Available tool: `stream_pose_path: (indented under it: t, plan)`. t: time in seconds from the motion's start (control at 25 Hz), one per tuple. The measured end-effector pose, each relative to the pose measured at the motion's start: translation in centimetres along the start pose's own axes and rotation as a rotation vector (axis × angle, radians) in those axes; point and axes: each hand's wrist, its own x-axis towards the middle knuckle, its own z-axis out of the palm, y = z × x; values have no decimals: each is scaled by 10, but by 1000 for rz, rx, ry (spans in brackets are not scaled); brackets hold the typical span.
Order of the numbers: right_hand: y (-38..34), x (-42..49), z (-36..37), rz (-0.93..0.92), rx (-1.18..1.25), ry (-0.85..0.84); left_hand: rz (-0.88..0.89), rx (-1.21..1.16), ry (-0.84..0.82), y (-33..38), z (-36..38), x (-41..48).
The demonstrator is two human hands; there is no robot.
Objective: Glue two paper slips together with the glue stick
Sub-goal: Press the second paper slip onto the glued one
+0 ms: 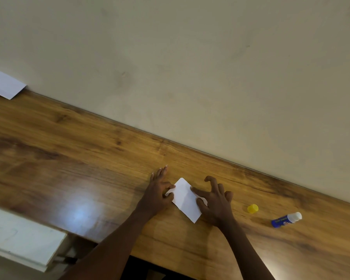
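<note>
White paper slips lie stacked on the wooden table; a second slip's corner peeks out at the left under my left thumb. My left hand rests flat at the slips' left edge, thumb and forefinger on the paper. My right hand presses the right edge with its forefinger and thumb, the other fingers curled up. The blue glue stick lies uncapped on its side to the right, white tip showing. Its yellow cap sits apart, between my right hand and the stick.
A pile of white paper slips lies at the table's far left by the beige wall. A white block or board sits at the lower left, off the table's near edge.
</note>
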Motion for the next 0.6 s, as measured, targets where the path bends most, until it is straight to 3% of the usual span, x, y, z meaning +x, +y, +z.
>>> stream_pose_path:
  t: [0.24, 0.4, 0.6]
  plan:
    - [25, -46, -10, 23, 14, -48, -2, 31, 7, 1, 1, 0]
    - [-3, -61, 5, -120, 42, -146, -11, 35, 11, 4, 2, -1]
    - [-14, -56, 6, -56, 171, -35, -7, 49, 12, 4, 0, -2]
